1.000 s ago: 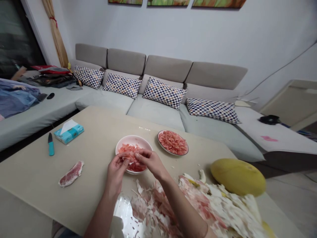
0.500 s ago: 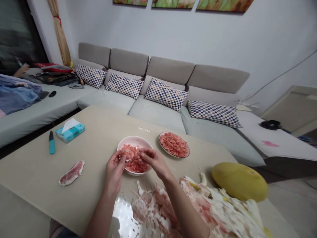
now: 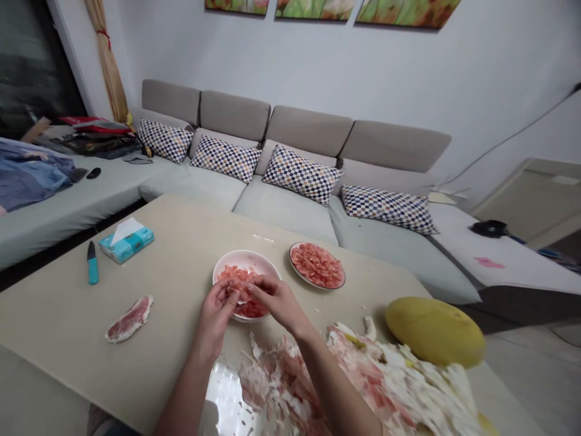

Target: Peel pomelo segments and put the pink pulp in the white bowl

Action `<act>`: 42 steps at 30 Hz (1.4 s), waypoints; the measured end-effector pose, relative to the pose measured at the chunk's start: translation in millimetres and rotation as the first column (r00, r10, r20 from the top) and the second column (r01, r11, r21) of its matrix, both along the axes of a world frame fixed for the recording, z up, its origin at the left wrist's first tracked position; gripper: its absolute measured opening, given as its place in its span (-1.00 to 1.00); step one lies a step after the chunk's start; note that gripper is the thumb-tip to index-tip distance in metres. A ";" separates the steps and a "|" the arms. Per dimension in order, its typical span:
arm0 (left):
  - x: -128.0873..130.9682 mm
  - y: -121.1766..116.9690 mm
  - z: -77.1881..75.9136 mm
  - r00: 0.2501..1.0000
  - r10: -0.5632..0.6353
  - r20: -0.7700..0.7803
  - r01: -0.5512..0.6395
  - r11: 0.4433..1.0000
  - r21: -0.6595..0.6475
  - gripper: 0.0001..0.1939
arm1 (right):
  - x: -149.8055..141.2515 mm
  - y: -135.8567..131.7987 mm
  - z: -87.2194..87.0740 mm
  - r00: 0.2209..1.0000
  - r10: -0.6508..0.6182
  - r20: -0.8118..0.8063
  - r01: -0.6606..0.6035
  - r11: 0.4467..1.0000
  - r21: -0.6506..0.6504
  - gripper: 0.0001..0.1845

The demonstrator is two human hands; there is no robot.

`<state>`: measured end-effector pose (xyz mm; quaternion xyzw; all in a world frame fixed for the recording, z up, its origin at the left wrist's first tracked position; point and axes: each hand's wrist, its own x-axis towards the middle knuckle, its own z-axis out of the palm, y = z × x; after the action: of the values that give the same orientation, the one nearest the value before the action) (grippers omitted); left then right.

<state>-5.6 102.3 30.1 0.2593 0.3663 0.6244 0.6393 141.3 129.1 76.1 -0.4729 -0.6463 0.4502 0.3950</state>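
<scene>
Over the white bowl [image 3: 247, 259], my left hand [image 3: 216, 312] pinches a pink pomelo segment [image 3: 238, 292] between thumb and fingers. My right hand [image 3: 276, 300] has its thumb and fingertips closed on the same segment from the other side. Loose red pomelo pulp [image 3: 252, 309] lies in the bowl beneath. Behind and to the right, a dark-rimmed plate [image 3: 313, 284] is heaped with more pulp [image 3: 318, 264]. Another pomelo segment [image 3: 130, 320], with whitish skin on its edges, rests on the table to the left.
A pile of torn peel and membranes [image 3: 363, 381] covers the table's right front, partly under my right forearm. Beside it lies a whole yellow pomelo [image 3: 434, 331]. At left are a turquoise-handled knife [image 3: 92, 266] and a tissue pack [image 3: 128, 242]. A sofa [image 3: 285, 203] stands beyond the table [image 3: 181, 242].
My right hand has moved left to meet the segment in my left hand, and the two hands are now closer together. The view has shifted slightly.
</scene>
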 end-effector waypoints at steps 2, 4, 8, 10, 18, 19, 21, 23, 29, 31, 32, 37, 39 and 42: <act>1.5 0.4 -0.9 1.000 -0.009 -0.019 0.009 1.000 -0.010 -0.50 | -0.4 2.2 -4.6 0.999 -0.037 -0.031 0.036 0.999 -0.018 -0.71; 3.4 0.9 -1.7 0.999 -0.032 -0.014 0.032 0.999 0.001 -0.49 | -0.5 4.2 -9.1 0.994 -0.062 -0.090 0.056 0.996 -0.063 -0.73; 6.3 1.7 -3.0 0.999 -0.026 -0.028 0.026 0.999 0.030 -0.45 | -1.2 5.6 -16.8 0.973 -0.080 -0.217 0.039 0.981 -0.188 -0.69; 7.1 1.9 -3.0 0.999 -0.005 -0.047 0.006 1.000 0.026 -0.47 | -2.1 5.7 -20.5 0.963 -0.092 -0.252 0.030 0.971 -0.238 -0.66; 7.5 1.8 1.5 0.997 0.038 -0.071 -0.029 0.992 0.122 -0.50 | -6.7 8.3 -29.7 0.900 -0.125 -0.418 -0.073 0.902 -0.426 -0.60; 6.9 1.9 1.6 0.997 0.040 -0.067 -0.031 0.991 0.128 -0.50 | -6.8 8.3 -29.4 0.897 -0.123 -0.424 -0.081 0.898 -0.433 -0.60; 5.3 2.2 1.1 0.997 0.040 -0.061 -0.032 0.991 0.133 -0.48 | -6.7 7.1 -28.1 0.895 -0.126 -0.428 -0.081 0.897 -0.435 -0.60; 3.9 2.5 0.4 0.997 0.042 -0.062 -0.034 0.991 0.126 -0.47 | -6.3 4.4 -26.3 0.895 -0.150 -0.419 -0.045 0.906 -0.422 -0.60; 4.0 2.3 -1.3 0.997 0.058 -0.051 -0.051 0.991 0.124 -0.51 | -6.1 -10.0 -18.5 0.963 -0.233 -0.136 0.241 0.969 0.044 -0.66; 4.6 1.6 -1.1 0.999 0.028 -0.021 -0.025 0.992 0.127 -0.51 | -7.5 -13.4 -16.5 0.982 -0.183 -0.055 0.187 0.980 0.066 -0.70; 4.7 1.1 -0.6 1.000 0.014 -0.006 -0.014 0.992 0.123 -0.50 | -8.3 -14.1 -16.0 0.985 -0.165 -0.053 0.168 0.985 0.046 -0.70; 3.4 -1.8 5.0 0.998 -0.012 0.067 0.008 0.998 0.055 -0.47 | -8.1 -10.4 -19.7 0.959 -0.134 -0.251 0.078 0.973 -0.219 -0.66; 2.1 -1.8 5.8 0.994 -0.023 0.103 0.020 0.999 0.027 -0.46 | -5.3 -8.0 -22.8 0.947 -0.139 -0.288 0.053 0.956 -0.288 -0.64; -0.2 -0.1 2.9 0.989 -0.040 0.145 0.037 0.999 0.025 -0.47 | 0.6 -5.6 -26.4 0.947 -0.147 -0.285 0.064 0.958 -0.279 -0.67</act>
<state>-5.8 102.2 33.0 0.2270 0.3066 0.6333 0.6734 141.9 123.5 49.7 -0.4811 -0.4852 0.5779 0.4462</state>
